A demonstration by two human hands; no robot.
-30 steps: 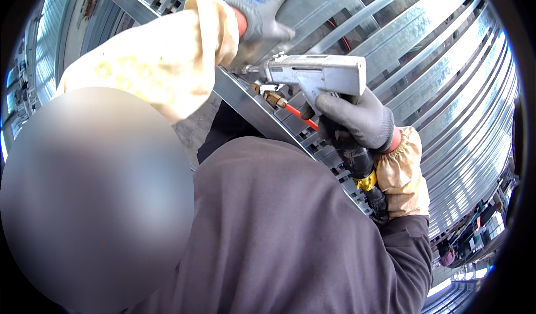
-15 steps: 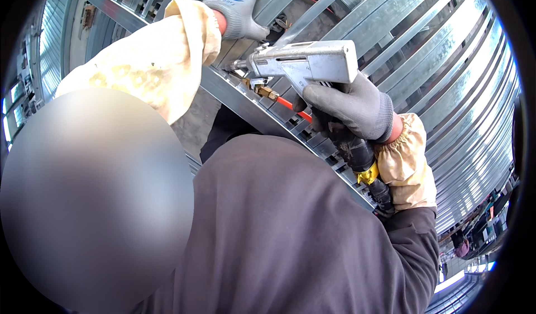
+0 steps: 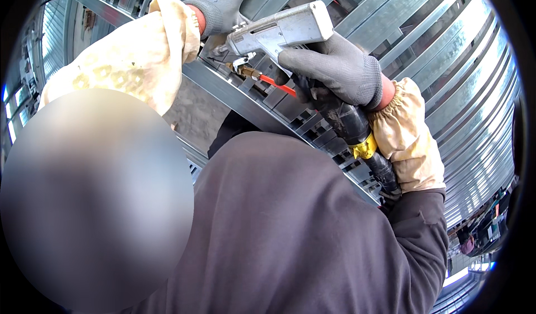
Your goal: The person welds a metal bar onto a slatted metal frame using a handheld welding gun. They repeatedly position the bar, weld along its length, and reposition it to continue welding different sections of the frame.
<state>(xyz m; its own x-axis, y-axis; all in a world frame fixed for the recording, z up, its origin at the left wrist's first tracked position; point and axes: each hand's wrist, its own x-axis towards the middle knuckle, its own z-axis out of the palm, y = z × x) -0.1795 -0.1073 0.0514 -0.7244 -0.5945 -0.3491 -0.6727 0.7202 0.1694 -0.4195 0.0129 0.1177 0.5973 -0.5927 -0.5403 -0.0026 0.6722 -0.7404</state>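
My right hand point(image 3: 340, 71), in a grey glove, is wrapped round the grip of a silver pistol-shaped tool point(image 3: 279, 29). A thick black taped cable point(image 3: 340, 115) with a band of yellow tape runs down from its grip. An orange hose point(image 3: 277, 85) with a brass fitting point(image 3: 244, 70) lies below the tool's front. The nozzle points left, close to the galvanised steel frame point(image 3: 229, 93). Just beyond the nozzle my gloved left hand point(image 3: 223, 4) reaches over the steel bars, thumb stretched out. Its other fingers are largely cut off by the upper edge. The nozzle's exact contact is unclear.
Long parallel steel bars point(image 3: 430, 51) stretch across the right side, with gaps between them. The concrete floor point(image 3: 195, 110) shows below the frame. A blurred round patch hides the lower left. Cluttered items point(image 3: 480, 230) stand far off at the right.
The tool and my right hand have moved up and left in the picture. My left hand has also shifted up and left, nearer the upper edge.
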